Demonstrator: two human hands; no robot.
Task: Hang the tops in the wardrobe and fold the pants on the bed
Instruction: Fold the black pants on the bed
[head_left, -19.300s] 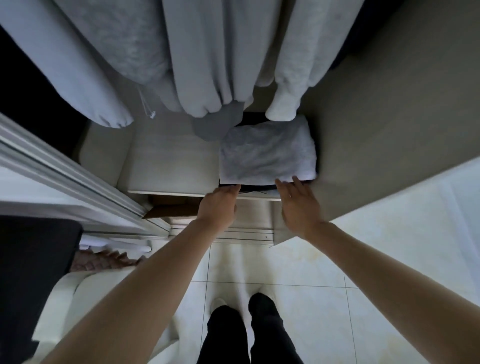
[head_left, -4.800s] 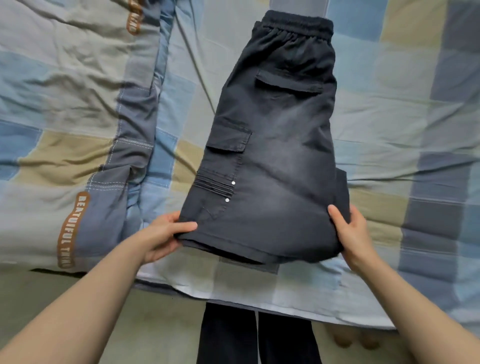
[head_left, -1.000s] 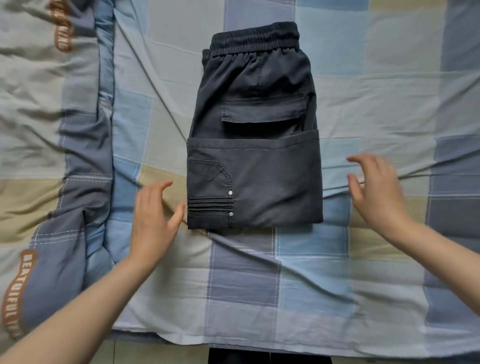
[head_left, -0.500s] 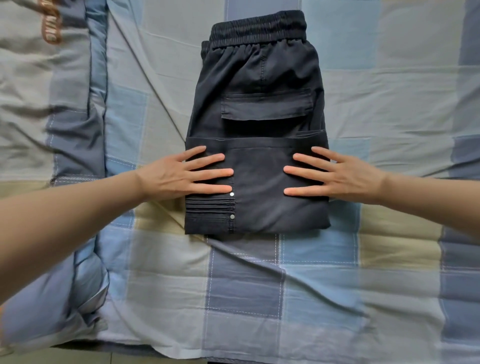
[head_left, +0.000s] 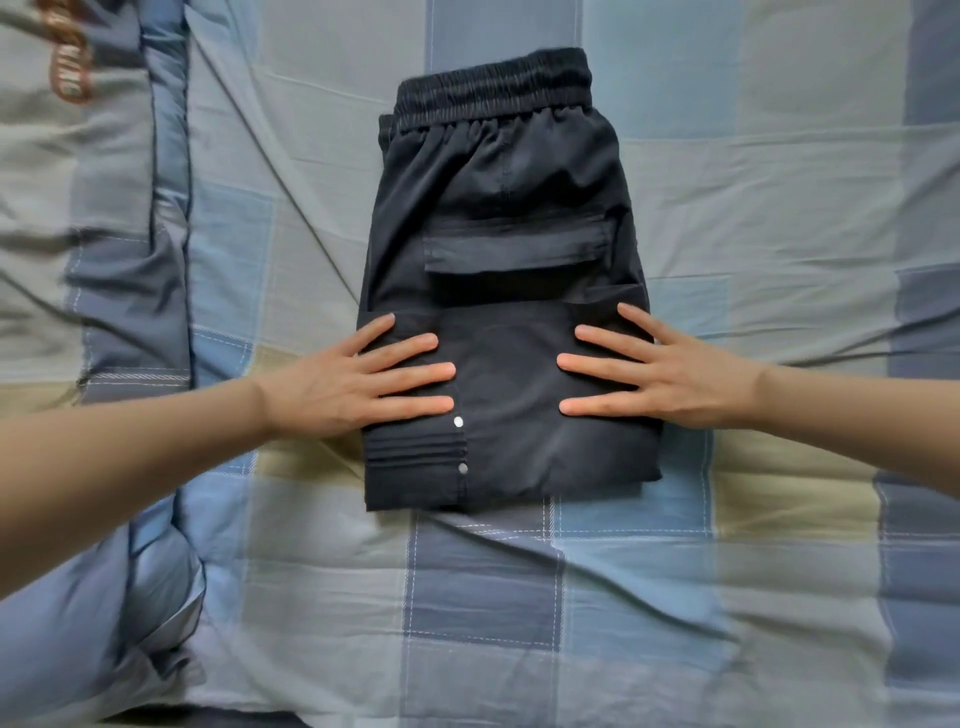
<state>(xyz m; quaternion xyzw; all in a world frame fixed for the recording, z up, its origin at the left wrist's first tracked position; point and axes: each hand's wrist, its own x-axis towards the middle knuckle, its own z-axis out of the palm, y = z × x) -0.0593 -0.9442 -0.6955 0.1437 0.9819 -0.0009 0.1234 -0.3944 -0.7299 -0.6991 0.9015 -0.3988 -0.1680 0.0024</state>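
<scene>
Charcoal-black cotton cargo shorts (head_left: 506, 291), folded once with the leg hems turned up over the seat, are lying in the middle of the blue, grey and tan checked bed (head_left: 519, 613). Their long axis is running straight away from the person, the elastic waistband (head_left: 493, 93) at the far end. The left hand (head_left: 358, 382) and right hand (head_left: 660, 371) are pressing flat on the doubled near half, fingers (head_left: 415, 371) straight and spread, holding nothing, tips pointing inward at each other. Both hands are sitting equally near, one at each side edge, so the next fold probably means carrying the near edge away toward the waistband.
</scene>
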